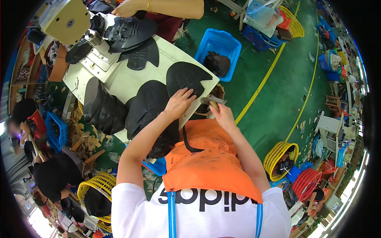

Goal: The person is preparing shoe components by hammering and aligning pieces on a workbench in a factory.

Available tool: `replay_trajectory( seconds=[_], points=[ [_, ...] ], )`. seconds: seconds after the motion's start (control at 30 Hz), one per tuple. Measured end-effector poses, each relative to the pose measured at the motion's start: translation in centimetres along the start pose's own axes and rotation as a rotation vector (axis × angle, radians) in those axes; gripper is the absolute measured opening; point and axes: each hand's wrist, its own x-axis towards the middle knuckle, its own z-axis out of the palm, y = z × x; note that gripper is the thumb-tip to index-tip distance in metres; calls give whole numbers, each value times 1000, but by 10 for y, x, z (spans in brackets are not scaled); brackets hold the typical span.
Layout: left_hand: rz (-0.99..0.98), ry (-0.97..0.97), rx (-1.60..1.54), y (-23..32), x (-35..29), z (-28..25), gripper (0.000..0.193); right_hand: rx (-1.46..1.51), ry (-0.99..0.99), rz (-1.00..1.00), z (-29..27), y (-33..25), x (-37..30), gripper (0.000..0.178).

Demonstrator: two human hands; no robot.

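Note:
A black shoe upper piece [187,75] lies flat at the right end of the pale worktable. My left hand [179,104] rests on its near edge, fingers stretched out. In my right hand [223,117] is a hammer [214,105] with a wooden handle, held just off the table's edge; its metal head [216,99] is partly hard to make out. Left of my left hand is a pile of black upper pieces [149,103]. Beyond that pile stands a stack of curved black pieces [102,107].
A sewing machine [65,23] stands on the worktable [168,49], with more black uppers [135,31] beside it. Across the table shows a co-worker's arm [166,7]. A blue basket [220,39] stands on the green floor, past the table; a yellow basket [278,152] is at my right.

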Motion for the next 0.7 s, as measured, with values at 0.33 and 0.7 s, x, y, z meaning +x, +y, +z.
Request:
replay_trajectory(
  seconds=[0.33, 0.7],
  points=[
    [-100, 42, -106, 0, -4, 27, 32, -266, -52, -9, 26, -6, 19, 28],
    [-141, 124, -170, 10, -8, 27, 24, -728, -190, -161, 5, -38, 38, 19]
  ],
)
